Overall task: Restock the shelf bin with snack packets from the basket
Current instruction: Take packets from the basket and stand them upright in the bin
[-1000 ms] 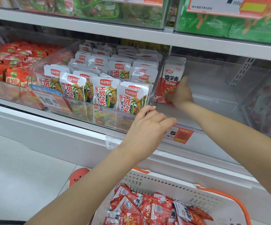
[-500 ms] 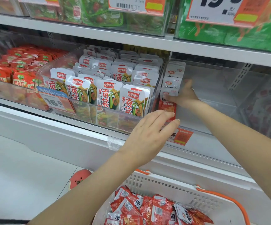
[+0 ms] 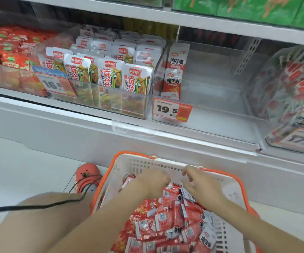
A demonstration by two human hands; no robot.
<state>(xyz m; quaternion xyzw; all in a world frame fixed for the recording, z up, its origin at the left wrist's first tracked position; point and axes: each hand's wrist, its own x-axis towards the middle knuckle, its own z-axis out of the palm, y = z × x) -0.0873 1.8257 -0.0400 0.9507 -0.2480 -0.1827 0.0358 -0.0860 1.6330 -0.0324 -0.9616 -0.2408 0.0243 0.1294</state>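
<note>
The white basket with an orange rim (image 3: 140,161) sits low in front of me, heaped with red and white snack packets (image 3: 169,221). Both of my hands are down in it, over the far end of the heap. My left hand (image 3: 151,181) has its fingers curled down onto the packets, but blur hides whether it grips one. My right hand (image 3: 200,185) hovers beside it with thumb and fingers apart, holding nothing. The clear shelf bin (image 3: 220,114) above holds one short row of matching packets (image 3: 174,72) against its left wall, behind a 19.5 price tag (image 3: 172,110).
A clear bin of white and green packets (image 3: 111,73) with a 16.8 tag stands left of the target bin. Red packets (image 3: 7,52) lie further left, and another filled bin (image 3: 293,88) sits to the right. My knee, a black cord (image 3: 38,205) and a red shoe (image 3: 87,178) are left of the basket.
Both hands have left the shelf bin and dropped into the basket. The packets my right hand was setting in place now stand alone in the bin. The view has tilted down.
</note>
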